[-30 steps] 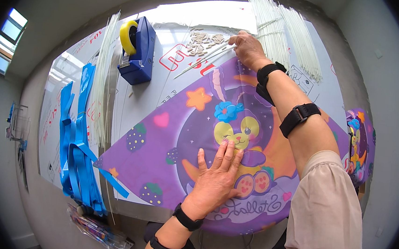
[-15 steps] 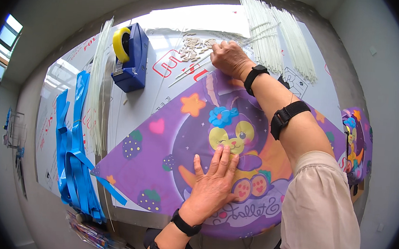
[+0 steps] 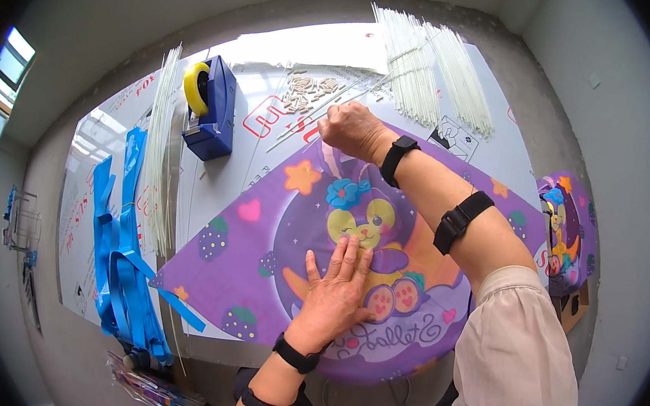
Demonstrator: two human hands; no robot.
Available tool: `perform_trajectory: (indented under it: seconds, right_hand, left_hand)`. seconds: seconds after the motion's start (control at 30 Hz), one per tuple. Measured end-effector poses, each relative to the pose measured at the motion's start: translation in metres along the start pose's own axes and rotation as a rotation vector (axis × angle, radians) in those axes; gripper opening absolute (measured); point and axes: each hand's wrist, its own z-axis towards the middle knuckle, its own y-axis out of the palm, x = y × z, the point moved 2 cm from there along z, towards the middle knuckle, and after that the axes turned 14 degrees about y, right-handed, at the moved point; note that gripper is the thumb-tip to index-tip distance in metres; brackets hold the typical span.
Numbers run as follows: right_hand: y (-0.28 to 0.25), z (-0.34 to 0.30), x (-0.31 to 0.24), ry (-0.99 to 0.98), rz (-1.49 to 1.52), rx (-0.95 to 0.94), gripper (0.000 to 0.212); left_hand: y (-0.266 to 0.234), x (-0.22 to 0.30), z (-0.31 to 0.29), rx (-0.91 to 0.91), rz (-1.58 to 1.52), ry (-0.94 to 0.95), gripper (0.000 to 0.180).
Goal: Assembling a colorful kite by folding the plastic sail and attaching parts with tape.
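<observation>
A purple kite sail (image 3: 211,289) printed with a cartoon rabbit, stars and strawberries lies spread over the table, its near edge hanging past the table's front. My left hand (image 3: 333,288) rests flat on the print, fingers stretched out, just below the rabbit's face. At the sail's far tip, my right hand (image 3: 355,131) is closed, its fingers curled under; whatever is in them is hidden. Beyond that hand lie loose thin pale rods (image 3: 300,131) and a heap of small beige tubes (image 3: 311,91).
Left of the sail stand a blue tape dispenser (image 3: 214,110), a bundle of long rods (image 3: 161,152) and blue strips (image 3: 125,271). More rod bundles (image 3: 419,73) lie at the far right. Another printed purple piece (image 3: 571,230) sits beyond the right edge, above a cardboard box (image 3: 572,310).
My right hand has drawn slightly nearer over the sail's far tip, still closed. My left hand stays flat on the print. The whole view has shifted a little.
</observation>
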Motion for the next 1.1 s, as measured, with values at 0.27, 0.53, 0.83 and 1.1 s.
perform_trajectory:
  seconds: [0.27,0.53,0.83,1.1]
  right_hand:
    - [-0.033,-0.024,-0.033,0.020,0.038,-0.076,0.008]
    - [-0.089,-0.056,-0.049,0.032,0.021,-0.001,0.008]
    - [-0.111,-0.069,-0.066,-0.039,0.213,-0.092,0.005]
    - [-0.092,-0.068,-0.060,-0.011,0.310,-0.083,0.003]
  left_hand:
    - [0.001,0.000,-0.001,0.017,-0.006,-0.010,0.101]
    - [-0.016,-0.019,-0.011,0.467,-0.100,-0.002,0.055]
    - [-0.047,-0.045,-0.011,0.849,0.111,-0.103,0.025]
    - [-0.049,-0.060,0.007,0.743,-0.020,-0.173,0.006]
